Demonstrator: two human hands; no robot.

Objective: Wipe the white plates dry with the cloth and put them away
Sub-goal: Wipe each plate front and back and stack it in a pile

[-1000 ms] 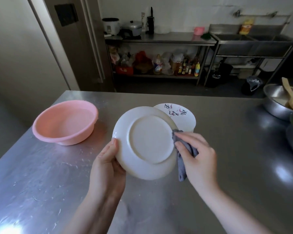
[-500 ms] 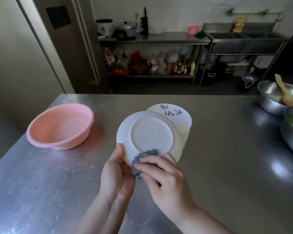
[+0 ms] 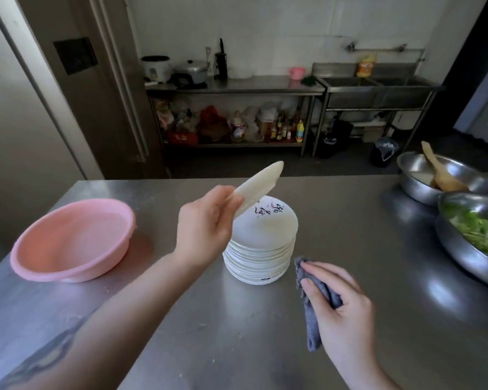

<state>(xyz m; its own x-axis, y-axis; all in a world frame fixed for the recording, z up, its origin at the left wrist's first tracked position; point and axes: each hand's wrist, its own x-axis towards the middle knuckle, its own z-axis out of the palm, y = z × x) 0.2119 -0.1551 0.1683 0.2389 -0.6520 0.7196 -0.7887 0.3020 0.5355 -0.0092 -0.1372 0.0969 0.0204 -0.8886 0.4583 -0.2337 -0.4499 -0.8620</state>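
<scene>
- The pink basin [image 3: 74, 237] sits at the left of the steel surface [image 3: 237, 333], well apart from the plates; it looks like light plastic and plays no part in the grip.
- The left hand [image 3: 206, 226] holds one white plate [image 3: 255, 187] by its lower rim, fingers curled round the edge, with the plate tilted steeply and raised above the stack. The plate is probably rigid glazed ceramic: smooth, slippery if damp, and liable to chip or break if dropped. A one-handed rim pinch seems adequate for a single plate, though a thumb over the face and fingers under the base would be steadier.
- The stack of plates [image 3: 261, 249] stands on the surface just below and right of that hand, the top one printed with writing. As a whole it is likely heavy, so plates are best taken singly from the top.
- The right hand [image 3: 341, 311] grips the grey cloth [image 3: 314, 322], bunched in curled fingers, just beside the stack's base. The cloth is soft and limp, so it can be gripped anywhere.
</scene>
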